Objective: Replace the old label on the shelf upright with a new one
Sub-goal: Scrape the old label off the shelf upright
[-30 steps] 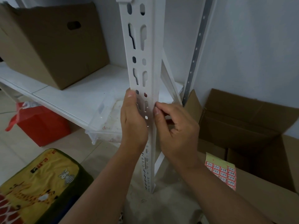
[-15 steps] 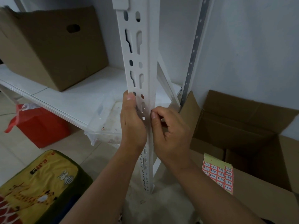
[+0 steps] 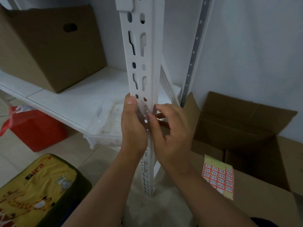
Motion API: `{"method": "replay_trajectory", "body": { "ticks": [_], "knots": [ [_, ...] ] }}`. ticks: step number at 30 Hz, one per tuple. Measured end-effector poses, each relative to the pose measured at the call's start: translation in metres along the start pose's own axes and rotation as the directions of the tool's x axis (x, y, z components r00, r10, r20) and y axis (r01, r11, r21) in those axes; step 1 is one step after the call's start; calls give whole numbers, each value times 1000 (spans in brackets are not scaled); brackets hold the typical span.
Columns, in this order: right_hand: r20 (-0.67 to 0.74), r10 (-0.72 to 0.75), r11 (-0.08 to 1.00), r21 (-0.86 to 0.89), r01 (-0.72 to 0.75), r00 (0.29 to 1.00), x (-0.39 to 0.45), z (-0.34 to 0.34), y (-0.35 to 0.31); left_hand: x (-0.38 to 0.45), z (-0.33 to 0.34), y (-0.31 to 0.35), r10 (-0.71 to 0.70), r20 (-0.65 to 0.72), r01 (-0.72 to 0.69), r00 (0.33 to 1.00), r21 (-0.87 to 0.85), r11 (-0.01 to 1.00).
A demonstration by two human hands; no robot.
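Nearest to me, low on the left, sits a yellow cushion (image 3: pixel 37 190) printed with cartoon animals, and on the right the near flap of an open cardboard box (image 3: pixel 265 202) carries a sheet of labels (image 3: pixel 218 179), small red-bordered stickers with handwritten numbers. That sheet lies well apart from both hands.

A little farther in, the person has both hands on the white shelf upright (image 3: pixel 144 71). The left hand (image 3: pixel 133 126) wraps its left edge, thumb lying up along the slotted face, a steadying hold. The right hand (image 3: pixel 170 135) has its fingers curled, with thumb and forefinger pinched at the upright's right edge. Whether they hold a label there or only pick at one, I cannot tell; nothing red or printed shows between the fingertips.

My guess is the job is in its early half: the old label is being peeled or scraped, and no new one looks lifted from the sheet yet.

Beyond the hands, a clear plastic tray (image 3: pixel 106 122) sits at the shelf (image 3: pixel 57 99) edge, a red bag (image 3: pixel 32 128) stands on the floor beneath it, and a closed brown box (image 3: pixel 49 46) rests far left on the shelf.
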State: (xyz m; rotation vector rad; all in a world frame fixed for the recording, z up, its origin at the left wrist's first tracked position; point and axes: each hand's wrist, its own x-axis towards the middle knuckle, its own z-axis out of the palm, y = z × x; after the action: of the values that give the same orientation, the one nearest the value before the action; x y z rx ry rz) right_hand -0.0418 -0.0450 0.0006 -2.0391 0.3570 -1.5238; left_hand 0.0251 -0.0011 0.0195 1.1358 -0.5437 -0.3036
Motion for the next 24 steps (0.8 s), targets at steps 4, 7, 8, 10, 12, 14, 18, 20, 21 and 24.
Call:
{"method": "replay_trajectory", "body": {
  "ticks": [4, 7, 8, 10, 12, 14, 18, 20, 21, 24],
  "knots": [
    [-1, 44, 998, 35, -44, 999, -3, 5, 0, 0, -1, -1, 36, 10, -36, 999, 8, 999],
    [55, 106, 987, 113, -112, 993, -4, 8, -1, -1, -1, 0, 48, 31, -48, 998, 5, 999],
    [54, 109, 986, 118, -114, 993, -4, 9, -2, -1, -2, 1, 47, 37, -47, 998, -6, 999],
    [36, 94, 990, 103, -97, 995, -5, 11, -1, -1, -2, 1, 39, 36, -38, 999, -38, 999],
    [22, 90, 990, 110, -92, 996, -4, 13, -1, -1, -1, 1, 41, 37, -39, 998, -54, 998],
    [-1, 73, 993, 96, -73, 997, -5, 14, -2, 0, -2, 0, 44, 52, -41, 998, -62, 997],
    [-14, 32, 998, 57, -32, 999, -9, 16, 1, 1, 0, 0, 44, 49, -40, 998, -79, 996],
    [-19, 66, 996, 67, -64, 998, -11, 18, 1, 0, 0, 0, 51, 51, -47, 997, -78, 996],
    [-26, 75, 995, 64, -74, 997, -13, 19, 1, 0, -1, 0, 48, 53, -44, 997, -87, 995],
    [-48, 64, 997, 34, -62, 997, -14, 20, -1, 0, -2, -1, 56, 57, -52, 997, -78, 996]
  ]
}}
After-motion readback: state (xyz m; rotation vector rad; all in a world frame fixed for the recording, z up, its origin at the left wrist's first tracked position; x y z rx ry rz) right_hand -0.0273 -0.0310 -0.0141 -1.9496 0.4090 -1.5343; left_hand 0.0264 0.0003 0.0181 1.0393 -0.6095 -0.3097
